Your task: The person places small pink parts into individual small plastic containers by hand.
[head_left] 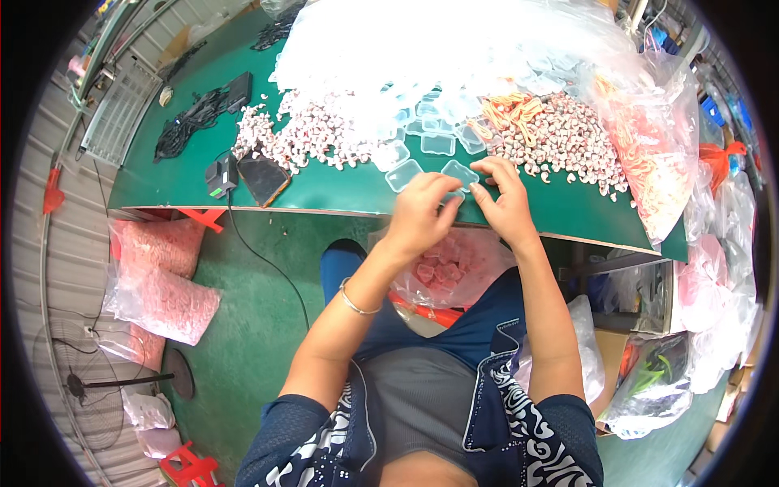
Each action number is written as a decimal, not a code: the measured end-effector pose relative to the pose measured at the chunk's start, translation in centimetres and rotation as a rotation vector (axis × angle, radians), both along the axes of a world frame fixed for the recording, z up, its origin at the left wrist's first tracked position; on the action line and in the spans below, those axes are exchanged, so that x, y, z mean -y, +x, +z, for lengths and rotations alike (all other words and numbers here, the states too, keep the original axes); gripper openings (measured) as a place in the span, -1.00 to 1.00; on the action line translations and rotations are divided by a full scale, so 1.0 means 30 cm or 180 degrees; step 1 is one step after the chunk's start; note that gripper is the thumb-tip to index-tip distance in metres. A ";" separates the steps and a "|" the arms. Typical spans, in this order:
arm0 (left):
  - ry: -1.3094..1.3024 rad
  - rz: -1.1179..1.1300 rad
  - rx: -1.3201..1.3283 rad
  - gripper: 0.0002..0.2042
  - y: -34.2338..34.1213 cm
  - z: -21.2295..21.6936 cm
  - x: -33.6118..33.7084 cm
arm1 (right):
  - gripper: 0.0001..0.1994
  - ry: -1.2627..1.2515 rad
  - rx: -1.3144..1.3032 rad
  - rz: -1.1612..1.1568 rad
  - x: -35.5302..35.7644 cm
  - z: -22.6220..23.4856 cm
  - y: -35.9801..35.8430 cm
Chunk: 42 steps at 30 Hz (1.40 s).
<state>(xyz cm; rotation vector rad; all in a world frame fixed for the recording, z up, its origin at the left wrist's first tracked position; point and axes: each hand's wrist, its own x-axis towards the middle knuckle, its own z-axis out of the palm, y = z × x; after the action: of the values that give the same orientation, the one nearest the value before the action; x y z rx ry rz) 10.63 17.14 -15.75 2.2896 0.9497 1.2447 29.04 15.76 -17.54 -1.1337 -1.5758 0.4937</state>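
My left hand point(423, 213) and my right hand point(506, 203) meet at the front edge of the green table. Their fingers are curled toward each other around a small clear plastic box point(457, 195), largely hidden by the fingers. Just beyond the fingertips lies another clear box point(460, 172), and more clear cases point(438, 144) are spread behind it. On the left is a wide heap of small pale curved pieces point(316, 130). Darker, similar pieces point(560, 138) are piled on the right, with orange cords point(513, 114) on top.
A clear bag of orange cords point(649, 146) stands at the table's right. To the left lie a dark tray point(264, 178), a black device point(221, 176) with a cable, and black cords point(191, 126). Below my hands, a bag point(450, 264) holds pinkish boxes. Filled bags point(166, 276) sit on the floor.
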 end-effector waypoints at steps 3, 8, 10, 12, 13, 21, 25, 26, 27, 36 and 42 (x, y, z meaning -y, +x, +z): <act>0.0271 0.0259 0.0125 -0.82 -0.078 -0.007 -0.036 | -0.77 -0.0051 0.0258 0.0017 0.006 0.000 -0.005; 0.0492 0.0783 0.0134 -0.85 -0.172 -0.037 -0.098 | -0.80 0.0053 0.0502 -0.0041 0.005 -0.004 -0.009; 0.0445 0.0915 0.0179 -0.85 -0.193 -0.063 -0.111 | -0.81 -0.0020 0.0468 -0.0055 0.008 -0.001 -0.010; 0.0252 0.1164 0.0506 -0.84 -0.200 -0.092 -0.121 | -0.78 -0.0139 0.0534 -0.0026 0.009 0.005 -0.008; 0.0238 0.1141 0.0509 -0.84 -0.199 -0.095 -0.120 | -0.78 -0.0146 0.0554 -0.0019 0.009 0.006 -0.008; -0.0275 0.1318 0.0595 -0.80 -0.189 -0.080 -0.102 | -0.77 -0.0132 0.0637 -0.0034 0.003 0.001 -0.014; -0.0010 0.1538 0.0685 -0.79 -0.233 -0.086 -0.127 | -0.78 -0.0144 0.0573 -0.0027 0.006 0.006 -0.013; 0.0005 0.1570 0.0686 -0.79 -0.253 -0.083 -0.136 | -0.78 -0.0130 0.0572 0.0004 0.006 0.007 -0.014; -0.0001 0.1765 0.0470 -0.79 -0.278 -0.078 -0.146 | -0.78 -0.0106 0.0553 0.0000 0.005 0.009 -0.016; 0.0255 0.2182 -0.0733 -0.84 -0.301 -0.072 -0.179 | -0.81 -0.0147 0.0594 -0.0039 0.006 0.015 -0.026; 0.0160 0.2162 -0.0743 -0.87 -0.283 -0.067 -0.188 | -0.81 -0.0032 0.0670 -0.0042 0.005 0.014 -0.020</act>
<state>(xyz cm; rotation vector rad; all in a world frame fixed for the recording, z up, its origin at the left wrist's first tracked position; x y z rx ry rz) 2.13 22.78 -17.76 2.2561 1.9099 1.2501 28.45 15.61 -17.11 -1.2352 -1.7468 0.3834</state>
